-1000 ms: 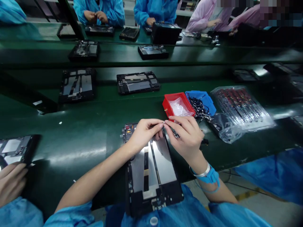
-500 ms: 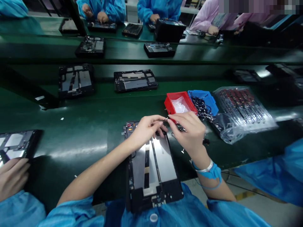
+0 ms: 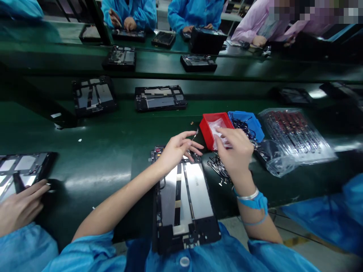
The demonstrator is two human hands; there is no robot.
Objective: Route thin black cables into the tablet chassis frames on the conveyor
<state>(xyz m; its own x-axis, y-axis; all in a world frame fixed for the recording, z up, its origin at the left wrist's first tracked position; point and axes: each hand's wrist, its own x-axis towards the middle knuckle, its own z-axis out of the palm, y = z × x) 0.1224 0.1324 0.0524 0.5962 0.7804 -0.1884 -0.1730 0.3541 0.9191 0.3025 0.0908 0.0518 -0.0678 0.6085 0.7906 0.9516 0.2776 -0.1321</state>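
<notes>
My left hand (image 3: 178, 150) is over the upper end of an opened tablet (image 3: 198, 192), with a small thin cable (image 3: 194, 137) pinched near its fingertips. The tablet lies face down at the bench's front edge, its grey inner plates and dark ribbon strip showing. My right hand (image 3: 236, 149) hovers at the front of a red bin (image 3: 208, 133), its thumb and index finger slightly apart and nothing visible between them. Inside that bin is a clear plastic bag (image 3: 219, 124) of small pale pieces. A pile of short cables (image 3: 219, 166) lies just left of my right wrist.
Behind my right hand stands a blue bin (image 3: 256, 128) of black cables. Right of it lies a clear tray (image 3: 297, 136) of long strips. More opened tablets (image 3: 161, 98) sit farther back. At left, a co-worker's hand (image 3: 24, 202) works on another tablet (image 3: 27, 166).
My right hand has let go of the small cable and moved right to the red bin. My left hand keeps the cable, its other fingers more spread. The co-worker's hand at left moved slightly right.
</notes>
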